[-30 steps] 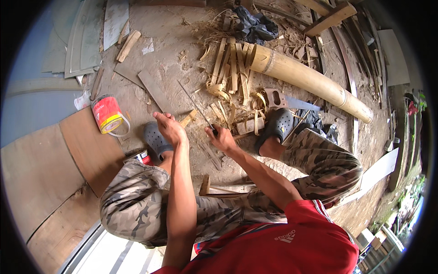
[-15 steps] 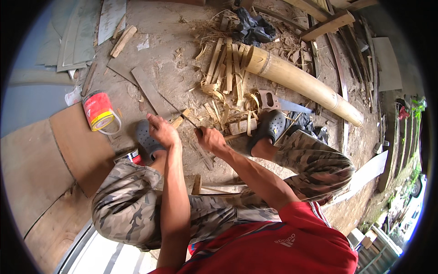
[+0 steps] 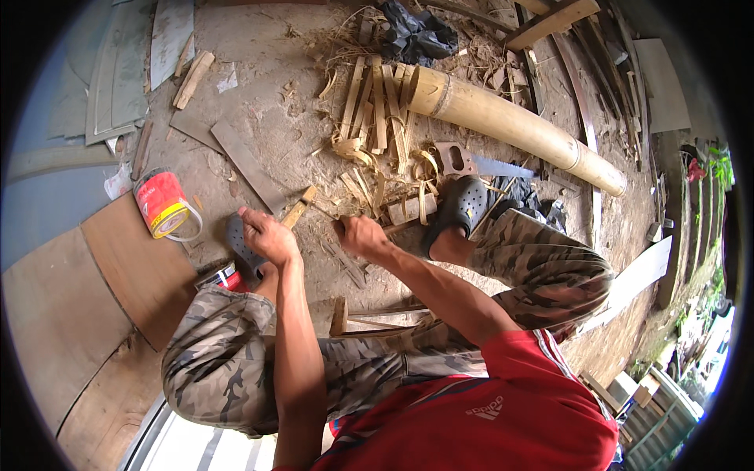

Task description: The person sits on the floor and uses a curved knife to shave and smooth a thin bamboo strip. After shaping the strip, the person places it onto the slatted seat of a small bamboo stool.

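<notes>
1. A thin bamboo strip (image 3: 302, 210) lies on the dirt floor between the person's feet; left hand (image 3: 265, 235) fingers close around its near end.
2. Right hand (image 3: 363, 235) is clenched, seemingly on a blade.
3. Best shaved away from the feet, strip pinned firm.
4. A red tin (image 3: 161, 204) lies tipped left; contents hidden.

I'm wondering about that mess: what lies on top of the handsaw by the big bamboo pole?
Nothing covers the handsaw; its wooden handle and toothed blade show. It rests beside curled bamboo shavings, near the thick bamboo pole. What lies beneath it is hidden.
</notes>
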The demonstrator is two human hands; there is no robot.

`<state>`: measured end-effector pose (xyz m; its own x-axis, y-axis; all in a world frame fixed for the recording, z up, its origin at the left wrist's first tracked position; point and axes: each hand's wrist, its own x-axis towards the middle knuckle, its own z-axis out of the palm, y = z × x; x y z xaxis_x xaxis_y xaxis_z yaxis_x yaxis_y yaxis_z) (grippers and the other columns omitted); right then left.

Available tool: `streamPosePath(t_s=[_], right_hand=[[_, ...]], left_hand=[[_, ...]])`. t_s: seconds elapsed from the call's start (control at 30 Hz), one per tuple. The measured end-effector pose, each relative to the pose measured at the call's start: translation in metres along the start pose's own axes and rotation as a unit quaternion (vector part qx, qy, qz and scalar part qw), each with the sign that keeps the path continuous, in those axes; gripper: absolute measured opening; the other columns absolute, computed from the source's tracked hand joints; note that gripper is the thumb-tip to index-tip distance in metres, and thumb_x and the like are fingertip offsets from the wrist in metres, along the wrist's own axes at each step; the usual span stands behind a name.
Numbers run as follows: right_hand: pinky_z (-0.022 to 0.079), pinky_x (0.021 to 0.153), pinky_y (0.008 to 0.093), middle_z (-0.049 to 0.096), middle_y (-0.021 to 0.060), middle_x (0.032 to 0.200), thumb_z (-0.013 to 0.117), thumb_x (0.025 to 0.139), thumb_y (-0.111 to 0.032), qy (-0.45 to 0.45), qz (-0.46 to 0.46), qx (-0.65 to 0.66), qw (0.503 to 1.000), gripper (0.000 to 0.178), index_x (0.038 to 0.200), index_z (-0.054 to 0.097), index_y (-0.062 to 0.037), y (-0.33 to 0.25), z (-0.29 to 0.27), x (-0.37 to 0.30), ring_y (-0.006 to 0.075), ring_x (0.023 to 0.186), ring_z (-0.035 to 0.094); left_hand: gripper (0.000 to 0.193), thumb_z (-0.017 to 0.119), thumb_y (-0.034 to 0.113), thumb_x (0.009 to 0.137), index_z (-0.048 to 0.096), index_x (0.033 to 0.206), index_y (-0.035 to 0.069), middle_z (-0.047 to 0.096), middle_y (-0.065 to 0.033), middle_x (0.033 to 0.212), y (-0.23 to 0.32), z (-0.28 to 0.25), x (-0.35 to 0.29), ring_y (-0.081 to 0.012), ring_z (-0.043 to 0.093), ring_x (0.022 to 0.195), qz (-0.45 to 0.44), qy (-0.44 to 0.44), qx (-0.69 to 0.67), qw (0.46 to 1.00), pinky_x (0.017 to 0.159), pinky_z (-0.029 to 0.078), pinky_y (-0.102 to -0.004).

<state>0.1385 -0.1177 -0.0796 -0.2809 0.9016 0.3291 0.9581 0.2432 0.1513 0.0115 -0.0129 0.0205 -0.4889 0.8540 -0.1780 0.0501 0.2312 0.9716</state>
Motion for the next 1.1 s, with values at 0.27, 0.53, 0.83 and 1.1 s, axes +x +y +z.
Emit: streamPosePath(t_s=[0.27, 0.53, 0.83, 1.1], right_hand=[[0.042, 0.037, 0.0366, 0.044, 0.0050, 0.057, 0.055, 0.096, -0.027, -0.027, 0.167, 0.162, 0.972, 0.023, 0.081, 0.057, -0.0095, -0.023, 0.022, -0.015, 0.0193, 0.043, 0.047], [0.042, 0.035, 0.0350, 0.043, 0.0014, 0.058, 0.051, 0.099, -0.019, -0.003, -0.015, -0.138, 0.990, 0.025, 0.079, 0.059, -0.0072, -0.013, 0.012, -0.012, 0.0165, 0.040, 0.044], [0.035, 0.031, 0.0302, 0.040, -0.0013, 0.053, 0.046, 0.103, -0.030, -0.104, 0.193, 0.154, 0.964, 0.034, 0.078, 0.057, -0.0089, -0.028, 0.000, -0.002, 0.0096, 0.039, 0.038], [0.031, 0.032, 0.0255, 0.039, -0.0026, 0.060, 0.048, 0.101, -0.019, -0.096, 0.011, 0.119, 0.988, 0.024, 0.082, 0.052, -0.0040, -0.038, -0.027, 0.014, 0.0094, 0.045, 0.040]], left_hand=[[0.048, 0.038, 0.029, 0.106, 0.036, 0.064, 0.005, 0.036, 0.0018, 0.060, -0.002, 0.006, -0.003, -0.0111, 0.031, 0.058, 0.035, -0.011, 0.061, 0.997, 0.054, 0.030, -0.0293], [0.051, 0.039, 0.033, 0.105, 0.036, 0.062, 0.006, 0.037, 0.0011, 0.059, -0.010, -0.009, 0.010, -0.0109, 0.035, 0.056, 0.057, 0.009, 0.080, 0.995, 0.052, 0.032, -0.0299], [0.049, 0.040, 0.033, 0.105, 0.033, 0.064, 0.008, 0.033, 0.0025, 0.059, -0.034, -0.023, 0.029, -0.0121, 0.031, 0.055, 0.074, 0.016, 0.032, 0.997, 0.052, 0.029, -0.0313], [0.039, 0.045, 0.030, 0.099, 0.033, 0.066, 0.014, 0.028, 0.0057, 0.063, -0.021, -0.040, 0.049, -0.0092, 0.029, 0.056, -0.075, 0.112, -0.069, 0.988, 0.054, 0.027, -0.0276]])
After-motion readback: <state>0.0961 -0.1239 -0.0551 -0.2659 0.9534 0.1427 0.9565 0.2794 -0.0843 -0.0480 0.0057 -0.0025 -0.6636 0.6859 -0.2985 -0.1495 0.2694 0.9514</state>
